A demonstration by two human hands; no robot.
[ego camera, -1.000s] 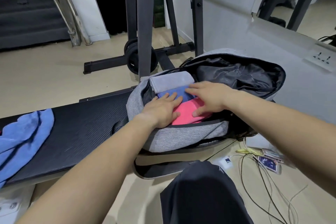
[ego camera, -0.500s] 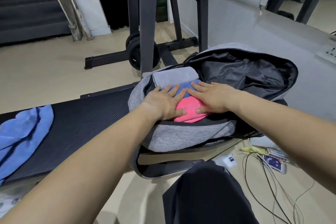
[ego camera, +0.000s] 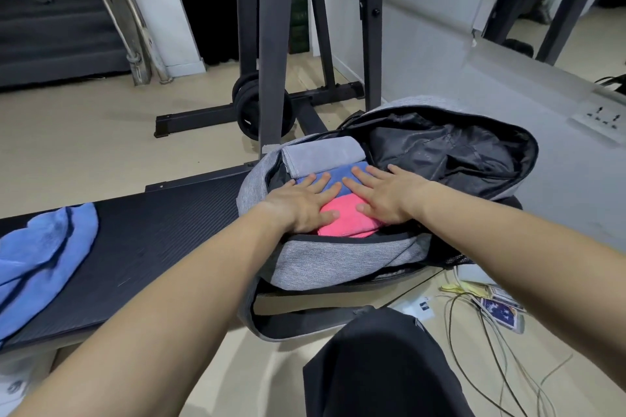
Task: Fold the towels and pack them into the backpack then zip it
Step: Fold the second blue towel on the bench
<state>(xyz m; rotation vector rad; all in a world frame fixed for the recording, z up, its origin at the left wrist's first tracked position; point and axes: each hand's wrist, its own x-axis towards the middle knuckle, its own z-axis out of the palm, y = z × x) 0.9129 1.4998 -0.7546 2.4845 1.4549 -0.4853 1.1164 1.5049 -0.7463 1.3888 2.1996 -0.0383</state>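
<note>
While both palms lie flat on the stack, neither grip clasps anything. The left grip (ego camera: pixel 301 205) is spread open, its straight fingers pressing on the pink towel (ego camera: pixel 342 223) and the near edge of the folded blue towel (ego camera: pixel 340 176). The right grip (ego camera: pixel 389 195) is just beside it, open and pressing the same 2 towels. A grey towel (ego camera: pixel 321 157) sits beyond them, touching the blue one, so 3 folded towels lie in the main compartment of the backpack (ego camera: pixel 321 264).

The step in hand looks like tamping the load down. It is best done with even, straight-down pressure from both palms, so the folds stay square and do not skid toward the far wall. The palms should then lift off rather than drag back, or the pink layer may ride up over the front rim, where the zip must run.

The flap (ego camera: pixel 457 149) lies thrown open to the right. A loose blue towel (ego camera: pixel 44 254) lies unfolded at the left end of the table (ego camera: pixel 152 247), well apart from the backpack. Space should be kept for it before any zipping.
</note>
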